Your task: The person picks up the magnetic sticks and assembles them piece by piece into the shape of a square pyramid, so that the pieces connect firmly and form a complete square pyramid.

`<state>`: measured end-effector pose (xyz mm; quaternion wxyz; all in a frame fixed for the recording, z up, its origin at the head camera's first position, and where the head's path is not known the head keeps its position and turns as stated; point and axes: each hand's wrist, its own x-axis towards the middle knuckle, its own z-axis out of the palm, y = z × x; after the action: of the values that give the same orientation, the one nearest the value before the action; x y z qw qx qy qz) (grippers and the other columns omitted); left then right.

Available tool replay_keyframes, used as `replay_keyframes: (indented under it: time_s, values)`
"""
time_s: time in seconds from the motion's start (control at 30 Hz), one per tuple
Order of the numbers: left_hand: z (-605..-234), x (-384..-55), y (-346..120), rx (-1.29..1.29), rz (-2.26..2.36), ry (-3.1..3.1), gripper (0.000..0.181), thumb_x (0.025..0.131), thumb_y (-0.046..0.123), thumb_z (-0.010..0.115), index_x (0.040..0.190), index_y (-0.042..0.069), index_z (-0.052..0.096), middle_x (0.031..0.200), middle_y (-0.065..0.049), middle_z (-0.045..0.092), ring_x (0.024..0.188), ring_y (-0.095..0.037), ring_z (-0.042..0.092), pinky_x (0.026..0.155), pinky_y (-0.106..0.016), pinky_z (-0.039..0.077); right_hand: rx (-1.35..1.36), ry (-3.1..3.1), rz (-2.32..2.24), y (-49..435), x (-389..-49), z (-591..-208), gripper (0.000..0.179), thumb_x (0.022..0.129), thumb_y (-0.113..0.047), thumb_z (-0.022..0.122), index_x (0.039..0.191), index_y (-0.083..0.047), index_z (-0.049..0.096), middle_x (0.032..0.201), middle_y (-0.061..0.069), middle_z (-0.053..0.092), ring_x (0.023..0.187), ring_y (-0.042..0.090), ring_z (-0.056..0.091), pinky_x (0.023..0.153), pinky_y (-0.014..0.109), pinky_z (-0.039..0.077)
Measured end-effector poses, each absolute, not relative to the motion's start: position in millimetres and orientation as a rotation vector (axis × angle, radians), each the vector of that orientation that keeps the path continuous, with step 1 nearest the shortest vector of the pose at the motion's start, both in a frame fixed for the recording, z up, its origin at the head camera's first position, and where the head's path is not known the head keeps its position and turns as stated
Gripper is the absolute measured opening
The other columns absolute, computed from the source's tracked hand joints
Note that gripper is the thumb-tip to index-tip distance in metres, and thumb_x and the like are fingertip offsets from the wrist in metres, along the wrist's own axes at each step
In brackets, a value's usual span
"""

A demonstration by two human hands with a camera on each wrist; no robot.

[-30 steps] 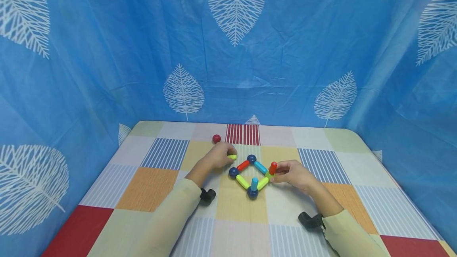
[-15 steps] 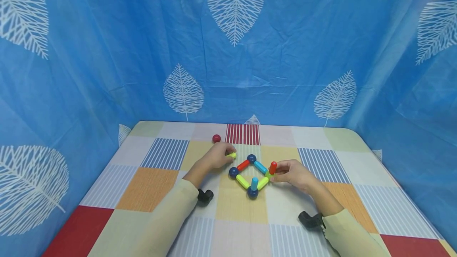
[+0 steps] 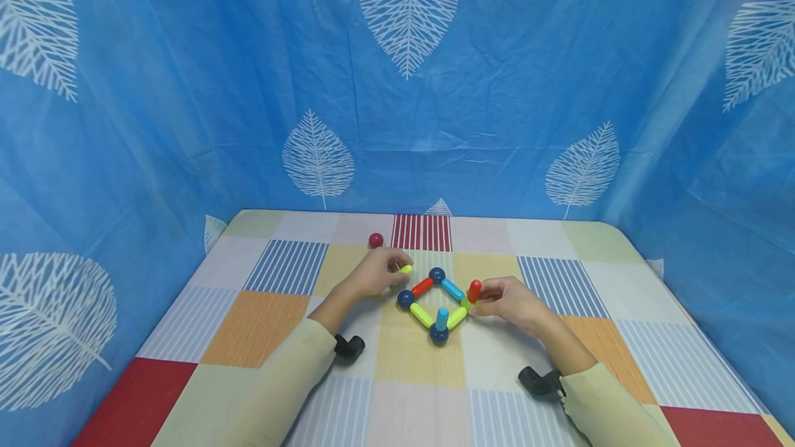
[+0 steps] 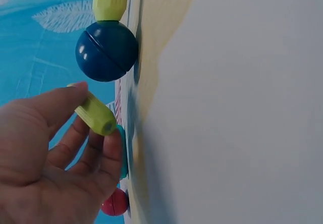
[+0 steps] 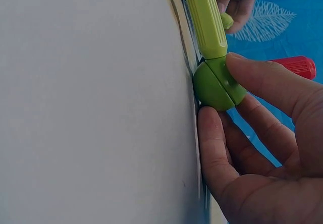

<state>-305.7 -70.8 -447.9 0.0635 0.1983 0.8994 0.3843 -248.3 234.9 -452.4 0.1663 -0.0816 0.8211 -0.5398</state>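
Observation:
My left hand [image 3: 376, 272] pinches a yellow-green magnetic rod [image 4: 96, 114] between thumb and fingers, beside the far left of a four-sided frame of rods and balls. My right hand [image 3: 511, 303] grips the green ball [image 5: 217, 82] at the frame's right corner. From that ball a red rod [image 3: 475, 291] stands up. A light-blue rod [image 3: 442, 319] rises from the dark-blue ball [image 3: 439, 334] at the near corner. Dark-blue balls sit at the left corner [image 3: 406, 299] and far corner [image 3: 437, 274]. Red, light-blue and yellow-green rods join the corners.
A loose red ball [image 3: 375, 240] lies beyond my left hand. In the left wrist view a teal piece [image 4: 122, 151] shows partly behind the fingers. The patchwork-cloth table [image 3: 422, 405] ends at a blue leaf-print curtain [image 3: 484, 88] behind and at both sides.
My left wrist has turned a little and its forearm has shifted left, while the yellow-green rod has tilted slightly in the fingers. The right hand stays on the green ball; the frame looks unchanged.

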Motion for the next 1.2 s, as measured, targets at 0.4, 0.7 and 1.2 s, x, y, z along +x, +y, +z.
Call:
replay_keyframes:
  time_s: [0.4,0.7,1.2]
  values:
    - [-442.1,-291.8,-79.5,0.565,1.388,2.627,0.025,0.09,0.017,0.08,0.114,0.017,0.075,0.105,0.001,0.072,0.102,-0.018,0.067,0.086,-0.032,0.06,-0.223,2.348,-1.529,234.8,-248.8,-452.7,0.038,0.081,-0.006,0.085,0.114,0.005,0.071,0.1,0.009,0.074,0.092,0.018,0.066,0.077,0.024,0.057]
    - [-444.8,-285.3,-83.2,0.629,1.533,2.509,0.021,0.09,0.012,0.079,0.111,0.014,0.075,0.106,0.001,0.071,0.104,-0.017,0.069,0.095,-0.039,0.058,-0.242,2.337,-1.542,235.4,-249.2,-452.9,0.038,0.082,-0.005,0.084,0.116,0.007,0.07,0.101,0.01,0.074,0.091,0.017,0.066,0.077,0.024,0.057]
    - [-443.3,-275.0,-81.4,0.678,1.584,2.38,0.023,0.088,0.013,0.081,0.11,0.01,0.075,0.111,0.0,0.073,0.109,-0.018,0.069,0.098,-0.038,0.058,-0.255,2.335,-1.542,234.6,-246.6,-451.1,0.039,0.082,-0.004,0.083,0.117,0.008,0.07,0.102,0.011,0.075,0.09,0.016,0.066,0.076,0.023,0.057]
